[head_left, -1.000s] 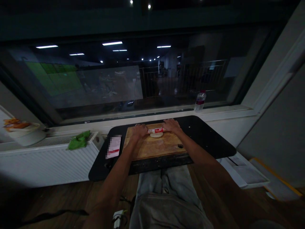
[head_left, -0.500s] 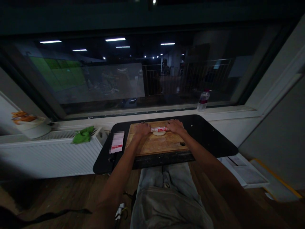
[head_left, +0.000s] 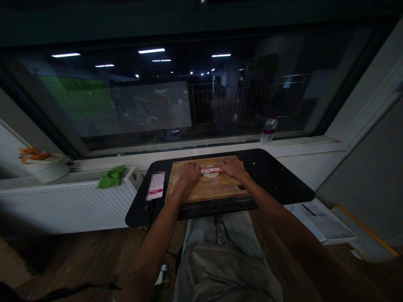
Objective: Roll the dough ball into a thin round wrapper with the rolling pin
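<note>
A short rolling pin (head_left: 204, 170) with a red and white printed label lies crosswise over a flat, pale round of dough (head_left: 211, 175). Dough shows on both the near and far sides of the pin. My left hand (head_left: 189, 173) is closed over the pin's left end, and my right hand (head_left: 232, 166) grips the right end. Beneath them is a wooden cutting board (head_left: 201, 191) with a dark hole near its right front corner. The board rests on a black table (head_left: 273, 184) with rounded corners.
A white card or phone, pixelated (head_left: 156, 186), lies left of the board. On the windowsill stands a clear bottle (head_left: 268, 131). A green cloth (head_left: 112, 176) drapes over the radiator (head_left: 94, 209), near a white pot (head_left: 50, 168). At lower right sits a white box (head_left: 327, 226).
The rolling pin has turned, showing another side of its label, and has come from the dough's far edge to over its middle. Both hands still hold its ends.
</note>
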Demonstrator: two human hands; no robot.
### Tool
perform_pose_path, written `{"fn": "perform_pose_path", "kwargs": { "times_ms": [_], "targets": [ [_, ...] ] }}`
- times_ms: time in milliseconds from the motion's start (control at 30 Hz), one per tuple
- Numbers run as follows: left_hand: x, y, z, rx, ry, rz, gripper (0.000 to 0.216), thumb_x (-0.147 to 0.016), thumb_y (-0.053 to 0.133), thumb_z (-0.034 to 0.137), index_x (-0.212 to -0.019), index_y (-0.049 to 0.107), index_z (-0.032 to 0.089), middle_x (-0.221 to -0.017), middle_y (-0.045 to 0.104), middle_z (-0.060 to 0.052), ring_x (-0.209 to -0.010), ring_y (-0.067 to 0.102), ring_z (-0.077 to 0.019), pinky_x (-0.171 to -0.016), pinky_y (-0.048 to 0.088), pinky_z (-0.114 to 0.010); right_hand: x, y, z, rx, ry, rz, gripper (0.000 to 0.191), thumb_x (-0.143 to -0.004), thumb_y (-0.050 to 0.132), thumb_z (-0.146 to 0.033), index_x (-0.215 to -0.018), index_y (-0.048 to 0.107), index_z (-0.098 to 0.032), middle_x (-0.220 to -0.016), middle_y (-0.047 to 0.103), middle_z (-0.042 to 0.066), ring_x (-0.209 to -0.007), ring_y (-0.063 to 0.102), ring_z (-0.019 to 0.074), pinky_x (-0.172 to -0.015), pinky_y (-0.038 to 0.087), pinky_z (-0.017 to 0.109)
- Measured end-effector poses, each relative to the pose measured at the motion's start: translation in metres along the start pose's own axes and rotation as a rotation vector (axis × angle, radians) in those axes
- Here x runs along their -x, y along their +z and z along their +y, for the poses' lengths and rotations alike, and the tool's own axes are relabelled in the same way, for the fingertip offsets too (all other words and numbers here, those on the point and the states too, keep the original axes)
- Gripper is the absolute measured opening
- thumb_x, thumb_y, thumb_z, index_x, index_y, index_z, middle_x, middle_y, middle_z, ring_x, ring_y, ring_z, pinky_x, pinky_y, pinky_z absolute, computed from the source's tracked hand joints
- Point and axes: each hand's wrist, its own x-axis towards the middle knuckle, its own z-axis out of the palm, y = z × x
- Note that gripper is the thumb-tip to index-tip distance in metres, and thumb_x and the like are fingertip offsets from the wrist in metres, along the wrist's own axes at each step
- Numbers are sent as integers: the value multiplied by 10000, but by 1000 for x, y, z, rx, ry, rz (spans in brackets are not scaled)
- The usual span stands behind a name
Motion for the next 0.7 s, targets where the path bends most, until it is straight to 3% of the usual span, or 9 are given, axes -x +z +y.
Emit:
{"fn": "perform_pose_path", "kwargs": {
  "times_ms": [133,333,500,700],
  "targets": [
    [0,-1,0,-39,14,-6,455,-1127,410,298,-1377,758,145,-1336,756,-242,-1212,745,-396,-973,588,-480,0,-3,-2,-65,76,-2,515,-1140,398,-355,-1346,836,-181,-1412,794,163,-1310,730,343,-1090,535,391],
    [3,-7,0,-38,19,-22,437,-1139,411,310,-1371,751,163,-1356,753,-224,-1222,745,-368,-1002,590,-467,0,-4,-4,-111,78,7,536,-1167,410,-427,-1443,772,-145,-1432,783,157,-1302,716,294,-1117,509,358],
    [2,-8,0,-39,16,-19,417,-1131,464,339,-1390,735,157,-1370,752,-226,-1259,738,-371,-1041,588,-484,-1,-4,-5,-107,97,23,545,-1163,388,-429,-1422,795,-176,-1523,729,170,-1380,685,334,-1131,505,395],
    [-6,-6,-4,-25,14,-31,425,-1130,455,345,-1393,743,175,-1380,761,-212,-1283,730,-365,-1056,579,-469,-5,-8,-2,-59,47,15,537,-1152,367,-406,-1364,825,-223,-1471,764,147,-1354,705,346,-1069,535,402]
  ]
}}
